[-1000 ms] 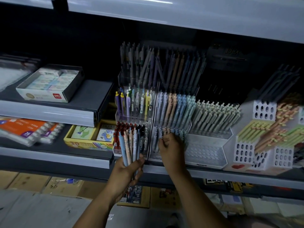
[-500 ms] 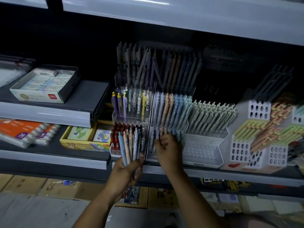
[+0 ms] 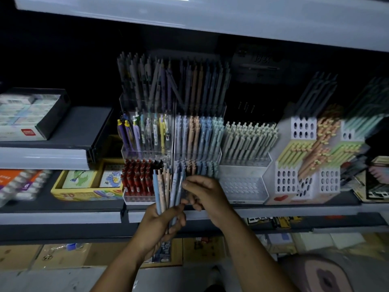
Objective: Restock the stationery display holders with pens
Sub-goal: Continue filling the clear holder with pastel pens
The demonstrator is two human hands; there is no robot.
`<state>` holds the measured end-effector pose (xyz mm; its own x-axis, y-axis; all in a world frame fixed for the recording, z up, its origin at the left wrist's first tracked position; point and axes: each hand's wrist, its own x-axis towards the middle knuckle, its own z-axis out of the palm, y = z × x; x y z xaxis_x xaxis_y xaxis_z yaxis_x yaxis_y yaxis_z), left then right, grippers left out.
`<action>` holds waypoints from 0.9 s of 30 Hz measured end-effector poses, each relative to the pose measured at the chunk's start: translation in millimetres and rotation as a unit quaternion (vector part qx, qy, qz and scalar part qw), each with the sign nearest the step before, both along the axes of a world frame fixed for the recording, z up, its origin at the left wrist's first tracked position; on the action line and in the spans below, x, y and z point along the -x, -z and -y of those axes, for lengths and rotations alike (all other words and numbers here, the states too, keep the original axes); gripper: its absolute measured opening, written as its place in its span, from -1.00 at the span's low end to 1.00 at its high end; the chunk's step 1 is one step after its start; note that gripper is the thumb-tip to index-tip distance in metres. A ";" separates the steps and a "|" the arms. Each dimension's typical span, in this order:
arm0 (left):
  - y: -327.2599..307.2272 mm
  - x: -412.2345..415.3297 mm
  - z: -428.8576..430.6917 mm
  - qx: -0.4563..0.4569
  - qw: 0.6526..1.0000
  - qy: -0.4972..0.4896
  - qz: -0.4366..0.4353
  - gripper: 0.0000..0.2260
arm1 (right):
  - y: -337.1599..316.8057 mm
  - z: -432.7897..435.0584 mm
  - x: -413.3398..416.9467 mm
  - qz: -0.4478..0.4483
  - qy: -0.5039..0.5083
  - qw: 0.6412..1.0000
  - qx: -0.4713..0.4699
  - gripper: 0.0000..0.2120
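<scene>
A bundle of slim pastel blue and peach pens (image 3: 161, 188) is gripped in the left hand (image 3: 160, 222). One pale blue pen (image 3: 179, 186) is pinched by the right hand (image 3: 206, 192); insertion into the clear acrylic tiered holder (image 3: 197, 153) just above those fingers seems due.

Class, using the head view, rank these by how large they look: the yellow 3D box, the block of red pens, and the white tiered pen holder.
1. white tiered pen holder
2. yellow 3D box
3. block of red pens
</scene>
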<state>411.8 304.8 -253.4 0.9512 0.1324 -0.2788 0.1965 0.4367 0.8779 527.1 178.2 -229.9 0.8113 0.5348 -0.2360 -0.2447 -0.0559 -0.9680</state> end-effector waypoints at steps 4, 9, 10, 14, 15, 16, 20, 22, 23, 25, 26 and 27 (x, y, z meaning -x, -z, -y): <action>4.7 -4.1 2.0 -0.046 0.998 -0.021 -0.028 -0.63 | 2.1 7.4 -0.3 0.033 0.072 0.997 -0.007 -0.85; 11.1 -7.5 0.5 -0.015 0.995 -0.098 -0.027 -0.83 | 11.1 18.3 -8.1 0.126 0.226 0.966 -0.024 -0.91; 13.4 -7.5 -0.1 -0.009 0.994 -0.106 -0.030 -0.81 | 14.1 20.5 -10.4 0.160 0.249 0.955 -0.002 -0.92; 15.8 -5.6 -1.5 -0.013 0.994 -0.104 -0.030 -0.85 | 28.1 26.0 -15.2 0.287 0.302 0.902 0.113 -0.92; 15.6 -5.2 -1.8 -0.014 0.994 -0.103 -0.031 -0.87 | 29.8 25.9 -15.0 0.311 0.305 0.891 0.128 -0.92; 15.6 -4.8 -2.2 -0.014 0.994 -0.103 -0.032 -0.88 | 30.9 25.3 -14.8 0.335 0.308 0.879 0.141 -0.92; 14.1 -2.4 -4.8 -0.015 0.995 -0.097 -0.030 -0.87 | 34.0 19.2 -16.7 0.411 0.315 0.838 0.173 -0.88; 14.0 -1.4 -6.3 -0.022 0.995 -0.097 -0.030 -0.85 | 36.7 15.2 -18.7 0.433 0.302 0.826 0.198 -0.85; 14.5 -1.1 -7.1 -0.027 0.994 -0.098 -0.032 -0.83 | 38.3 13.2 -19.8 0.441 0.295 0.822 0.209 -0.83; 14.8 -0.2 -8.0 -0.034 0.994 -0.099 -0.033 -0.83 | 41.7 10.0 -21.8 0.448 0.280 0.818 0.228 -0.80; 14.9 0.3 -8.5 -0.036 0.994 -0.098 -0.032 -0.84 | 43.3 8.7 -22.7 0.447 0.273 0.818 0.238 -0.79; 14.8 0.8 -8.9 -0.037 0.994 -0.098 -0.031 -0.85 | 45.3 7.2 -23.8 0.445 0.265 0.818 0.249 -0.79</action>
